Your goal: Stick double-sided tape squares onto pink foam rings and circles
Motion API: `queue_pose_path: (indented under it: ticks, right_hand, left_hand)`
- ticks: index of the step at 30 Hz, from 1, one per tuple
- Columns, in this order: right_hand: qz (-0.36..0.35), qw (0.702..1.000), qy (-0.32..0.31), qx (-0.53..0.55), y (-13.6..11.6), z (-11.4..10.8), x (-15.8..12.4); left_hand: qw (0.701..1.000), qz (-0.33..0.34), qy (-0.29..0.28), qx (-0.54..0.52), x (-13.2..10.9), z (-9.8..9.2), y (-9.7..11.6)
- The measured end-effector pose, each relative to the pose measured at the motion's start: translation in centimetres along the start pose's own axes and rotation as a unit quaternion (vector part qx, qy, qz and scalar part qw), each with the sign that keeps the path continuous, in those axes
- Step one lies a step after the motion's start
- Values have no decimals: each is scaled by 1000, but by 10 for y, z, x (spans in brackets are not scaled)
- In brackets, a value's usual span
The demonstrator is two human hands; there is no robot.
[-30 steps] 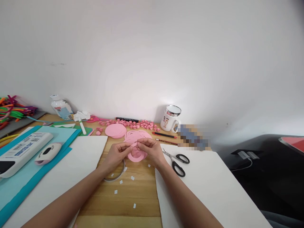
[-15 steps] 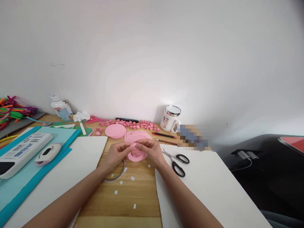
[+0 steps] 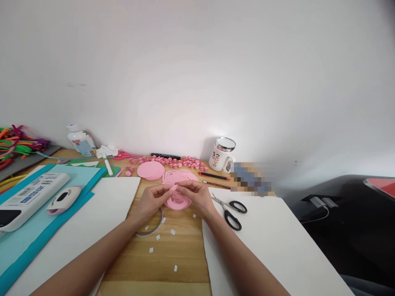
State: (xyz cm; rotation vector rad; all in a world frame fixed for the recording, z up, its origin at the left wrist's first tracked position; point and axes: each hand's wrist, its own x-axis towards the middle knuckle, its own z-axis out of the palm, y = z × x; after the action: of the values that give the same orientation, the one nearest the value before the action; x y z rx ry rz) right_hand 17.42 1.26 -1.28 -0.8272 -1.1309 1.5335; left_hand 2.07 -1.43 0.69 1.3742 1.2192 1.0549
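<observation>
My left hand [image 3: 152, 200] and my right hand [image 3: 198, 197] meet over the middle of the table. Between thumbs and fingertips, both pinch a pink paper spiral [image 3: 179, 206], whose curved band hangs below them. The fingers partly hide its upper end. Just behind lie a stack of cut pink paper pieces [image 3: 185, 176] and a stack of plain pink paper circles [image 3: 150, 169]. Rolled pink paper flowers [image 3: 193, 162] are heaped along the wall. A roll of tape [image 3: 159, 224] rests partly beneath my left wrist, among small white squares [image 3: 151, 250].
Black-handled scissors [image 3: 233, 220] lie on a white sheet [image 3: 271, 246] at right. A lidded mug [image 3: 219, 158], a black pen [image 3: 214, 176] and a pencil [image 3: 216, 184] are behind. Leftward are a white bottle [image 3: 82, 142], a glue gun-free white box [image 3: 33, 201] and teal paper [image 3: 61, 220].
Both hands keep their pinch on the pink paper spiral, whose upper end has turned slightly between the fingertips. The whole view has shifted a little; the other things lie as before.
</observation>
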Motion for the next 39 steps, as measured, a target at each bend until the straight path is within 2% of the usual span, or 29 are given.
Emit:
queue_pose_path:
  ticks: [14, 24, 35, 39]
  right_hand:
    - [-10, 1000, -2, -6, -3, 1, -1]
    - [-4, 1000, 7, 6, -4, 2, -2]
    - [-17, 1000, -18, 1, -1, 1, 0]
    - [-10, 1000, -9, 16, -1, 1, 0]
  left_hand:
    - [1000, 7, -7, 0, 1, 0, -4]
    - [999, 18, -41, 11, -1, 1, 2]
    - [1000, 22, -10, -5, 0, 1, 0]
    - [1000, 18, -22, -5, 0, 2, 3]
